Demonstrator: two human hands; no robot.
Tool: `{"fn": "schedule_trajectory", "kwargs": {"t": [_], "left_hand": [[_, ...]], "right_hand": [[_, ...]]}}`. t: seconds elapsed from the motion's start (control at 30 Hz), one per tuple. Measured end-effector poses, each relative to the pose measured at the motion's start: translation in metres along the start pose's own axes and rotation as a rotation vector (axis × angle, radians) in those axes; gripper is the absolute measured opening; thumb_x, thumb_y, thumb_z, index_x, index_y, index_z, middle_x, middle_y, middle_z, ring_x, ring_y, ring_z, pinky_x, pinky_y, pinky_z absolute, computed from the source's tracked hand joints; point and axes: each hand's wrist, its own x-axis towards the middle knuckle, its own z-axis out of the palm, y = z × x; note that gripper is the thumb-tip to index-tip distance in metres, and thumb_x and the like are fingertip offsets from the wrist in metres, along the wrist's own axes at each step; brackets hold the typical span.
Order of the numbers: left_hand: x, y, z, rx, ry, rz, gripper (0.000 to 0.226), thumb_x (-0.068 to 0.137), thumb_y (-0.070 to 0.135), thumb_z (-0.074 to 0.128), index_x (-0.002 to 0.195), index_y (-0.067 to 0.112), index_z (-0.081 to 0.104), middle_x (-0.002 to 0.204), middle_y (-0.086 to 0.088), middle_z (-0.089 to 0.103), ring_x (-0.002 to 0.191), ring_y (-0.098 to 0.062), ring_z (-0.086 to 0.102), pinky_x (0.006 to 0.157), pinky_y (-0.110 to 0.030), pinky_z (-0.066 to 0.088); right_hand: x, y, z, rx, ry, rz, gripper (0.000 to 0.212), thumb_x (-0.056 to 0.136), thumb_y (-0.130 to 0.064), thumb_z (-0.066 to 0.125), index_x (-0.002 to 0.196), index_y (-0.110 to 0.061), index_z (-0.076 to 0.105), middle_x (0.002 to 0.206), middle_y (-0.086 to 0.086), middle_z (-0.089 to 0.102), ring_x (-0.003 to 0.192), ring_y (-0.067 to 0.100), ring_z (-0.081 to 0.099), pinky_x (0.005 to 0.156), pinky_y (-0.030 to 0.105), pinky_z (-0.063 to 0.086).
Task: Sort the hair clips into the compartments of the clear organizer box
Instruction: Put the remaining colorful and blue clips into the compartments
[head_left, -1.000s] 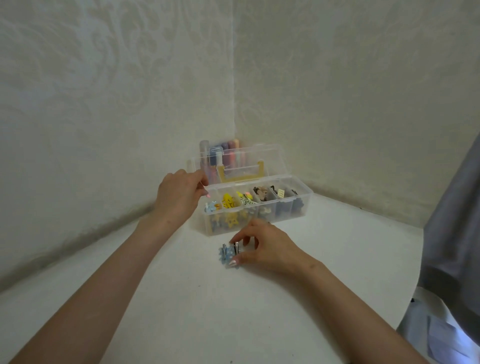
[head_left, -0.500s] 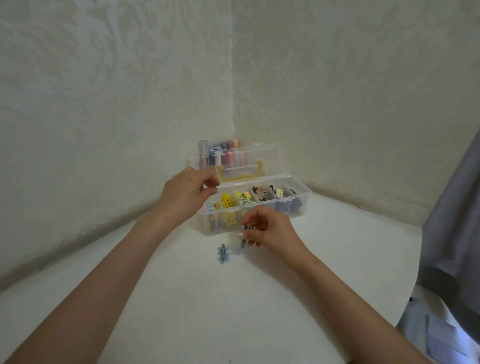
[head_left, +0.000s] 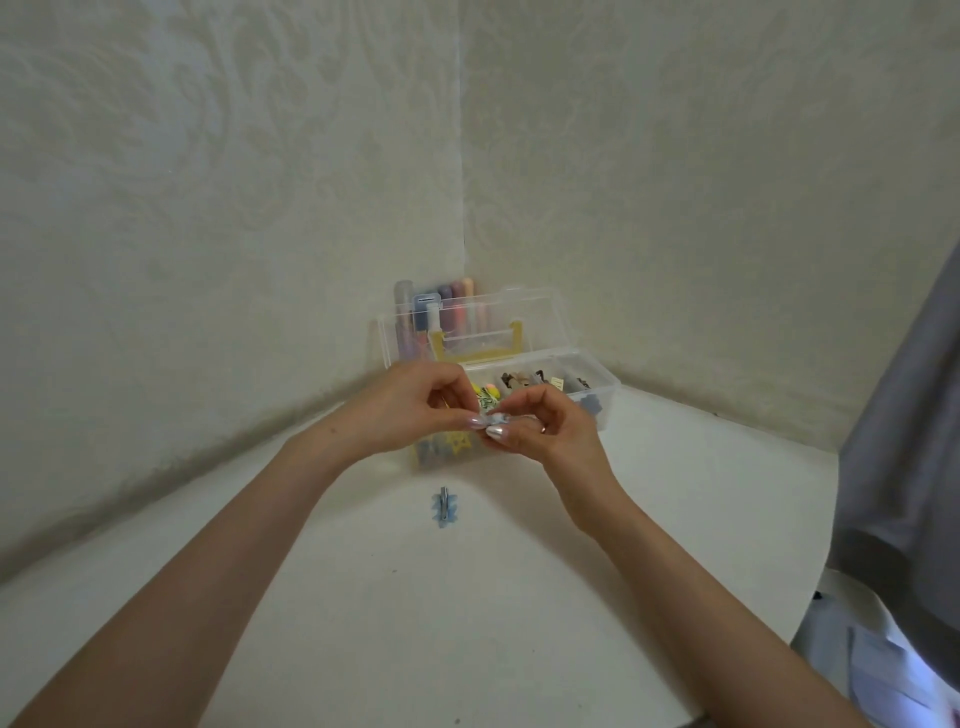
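Both hands meet in the air just in front of the clear organizer box (head_left: 607, 383), which sits on the white bench (head_left: 467, 623) in the corner where two patterned walls join. The left hand (head_left: 410, 410) and the right hand (head_left: 545, 428) each have curled fingers and pinch a small pale blue hair clip (head_left: 496, 418) between their fingertips (it is mostly hidden, so its shape is hard to tell). A second blue clip (head_left: 442, 508) lies alone on the bench, nearer the person than the box. The box's lid (head_left: 519, 314) stands open, and its compartments hold yellow, green, brown and dark clips. Coloured tubes (head_left: 457, 301) stand behind the lid.
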Motion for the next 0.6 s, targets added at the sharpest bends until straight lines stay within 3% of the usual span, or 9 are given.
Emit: {"fn": "schedule_trajectory", "kwargs": {"t": [0.1, 0.17, 0.27, 0.37, 0.5, 0.6], "left_hand": [[0.000, -0.002, -0.003, -0.011, 0.093, -0.029, 0.014, 0.073, 0.022, 0.076, 0.082, 0.016, 0.067, 0.071, 0.010, 0.063, 0.060, 0.004, 0.053, 0.057, -0.005, 0.038], [0.000, -0.005, -0.007, -0.008, 0.188, -0.054, 0.017, 0.073, 0.025, 0.076, 0.082, 0.016, 0.066, 0.072, 0.007, 0.062, 0.061, -0.001, 0.053, 0.058, -0.007, 0.040], [0.001, -0.009, -0.012, 0.027, 0.311, -0.099, 0.019, 0.075, 0.028, 0.074, 0.089, 0.018, 0.065, 0.077, 0.004, 0.064, 0.066, -0.007, 0.055, 0.062, -0.013, 0.042], [0.002, -0.014, -0.016, -0.047, 0.401, -0.138, 0.023, 0.075, 0.025, 0.074, 0.094, 0.019, 0.063, 0.077, 0.001, 0.065, 0.065, -0.009, 0.060, 0.060, -0.012, 0.043], [0.004, -0.018, -0.018, -0.262, 0.447, -0.186, 0.024, 0.079, 0.019, 0.070, 0.102, 0.019, 0.062, 0.074, 0.000, 0.065, 0.053, 0.001, 0.059, 0.056, -0.010, 0.043], [0.003, -0.019, -0.019, -0.384, 0.446, -0.208, 0.025, 0.083, 0.017, 0.065, 0.108, 0.019, 0.060, 0.075, 0.000, 0.063, 0.055, 0.001, 0.061, 0.059, -0.017, 0.045]], "right_hand": [[0.001, 0.006, 0.001, -0.071, -0.007, 0.045, 0.043, 0.074, 0.004, 0.072, 0.108, -0.014, 0.053, 0.095, 0.008, 0.062, 0.073, 0.017, 0.065, 0.065, 0.026, 0.056], [0.001, 0.011, 0.002, -0.300, -0.037, 0.029, 0.042, 0.075, -0.005, 0.074, 0.108, -0.021, 0.053, 0.092, 0.003, 0.062, 0.064, 0.012, 0.060, 0.058, 0.022, 0.049], [-0.003, 0.022, 0.007, -0.699, -0.159, -0.104, 0.032, 0.076, -0.023, 0.073, 0.104, -0.027, 0.061, 0.092, -0.007, 0.060, 0.066, 0.007, 0.051, 0.068, 0.023, 0.046], [-0.008, 0.028, 0.013, -0.907, -0.335, -0.155, 0.035, 0.079, -0.039, 0.069, 0.111, -0.030, 0.061, 0.099, -0.011, 0.055, 0.073, 0.002, 0.044, 0.075, 0.021, 0.041], [-0.010, 0.030, 0.014, -1.026, -0.418, -0.162, 0.042, 0.077, -0.047, 0.069, 0.114, -0.030, 0.061, 0.108, -0.009, 0.050, 0.084, 0.001, 0.038, 0.078, 0.021, 0.035], [-0.011, 0.028, 0.015, -0.983, -0.412, -0.147, 0.037, 0.074, -0.040, 0.073, 0.107, -0.029, 0.062, 0.102, -0.012, 0.050, 0.075, -0.003, 0.041, 0.073, 0.018, 0.034]]}}
